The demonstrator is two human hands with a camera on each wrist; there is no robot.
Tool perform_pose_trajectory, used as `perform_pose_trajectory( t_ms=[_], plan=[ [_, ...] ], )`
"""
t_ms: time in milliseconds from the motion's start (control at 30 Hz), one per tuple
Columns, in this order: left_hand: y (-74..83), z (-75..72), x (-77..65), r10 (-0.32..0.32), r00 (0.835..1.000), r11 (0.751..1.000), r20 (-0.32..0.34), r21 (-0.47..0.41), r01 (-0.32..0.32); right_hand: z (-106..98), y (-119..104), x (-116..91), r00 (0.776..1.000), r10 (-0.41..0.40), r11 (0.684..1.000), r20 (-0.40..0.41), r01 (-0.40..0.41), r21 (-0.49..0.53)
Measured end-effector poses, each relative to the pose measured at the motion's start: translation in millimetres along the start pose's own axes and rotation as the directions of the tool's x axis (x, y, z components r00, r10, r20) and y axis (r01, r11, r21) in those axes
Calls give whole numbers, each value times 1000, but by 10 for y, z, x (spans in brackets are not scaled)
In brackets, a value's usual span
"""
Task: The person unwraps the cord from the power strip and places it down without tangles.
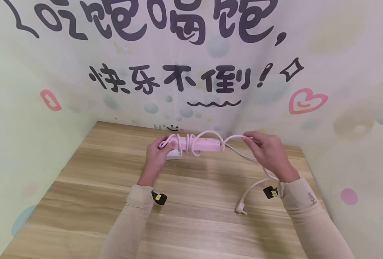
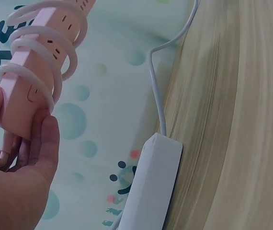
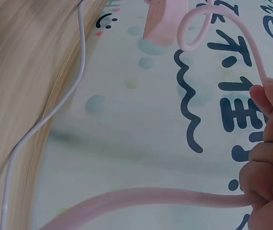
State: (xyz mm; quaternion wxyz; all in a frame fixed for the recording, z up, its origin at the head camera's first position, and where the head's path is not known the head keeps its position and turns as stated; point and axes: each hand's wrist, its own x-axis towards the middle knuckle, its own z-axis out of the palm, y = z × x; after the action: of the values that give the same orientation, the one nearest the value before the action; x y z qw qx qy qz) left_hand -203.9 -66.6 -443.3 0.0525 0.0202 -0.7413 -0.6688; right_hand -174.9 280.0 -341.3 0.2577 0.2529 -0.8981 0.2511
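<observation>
Nearest are two beige fabric sleeves (image 1: 314, 223), a small black block-shaped device (image 1: 159, 198) at the left wrist and another at the right. Between the forearms is a pale pink plug with metal pins (image 1: 240, 207) (whether it touches the tabletop, I cannot tell), over a wood-grained brown tabletop (image 1: 198, 230). From it a smooth, pale pink round cord (image 1: 233, 136) runs up to the right hand (image 1: 270, 153), whose thumb and forefinger pinch it while the other fingers curl round it.

Farther left, the left hand (image 1: 157, 154) clamps one end of a long pink plastic power strip (image 1: 207, 144), thumb on one side and fingers on the other. The strip is held up above the tabletop's far part, the cord looped round it several times (a looser loop near the right end). Behind the left hand, a white box-shaped plastic block (image 1: 174, 155) with a thin pale cable (image 2: 156, 91) lies along the tabletop's far edge. Beyond stands a pale wall covering (image 1: 172, 54) with black lettering and pink hearts.
</observation>
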Motion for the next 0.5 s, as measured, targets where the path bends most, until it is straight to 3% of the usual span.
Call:
perform_pose_trajectory(
  t_ms=[300,500],
  plan=[
    [7,-10,16,-43,993,995,-111,-94,33,-15,-33,-33,998,-48,998,37,46,45],
    [2,-44,17,-87,989,988,-121,-140,69,-23,-13,-81,994,-40,998,99,35,48]
  ],
)
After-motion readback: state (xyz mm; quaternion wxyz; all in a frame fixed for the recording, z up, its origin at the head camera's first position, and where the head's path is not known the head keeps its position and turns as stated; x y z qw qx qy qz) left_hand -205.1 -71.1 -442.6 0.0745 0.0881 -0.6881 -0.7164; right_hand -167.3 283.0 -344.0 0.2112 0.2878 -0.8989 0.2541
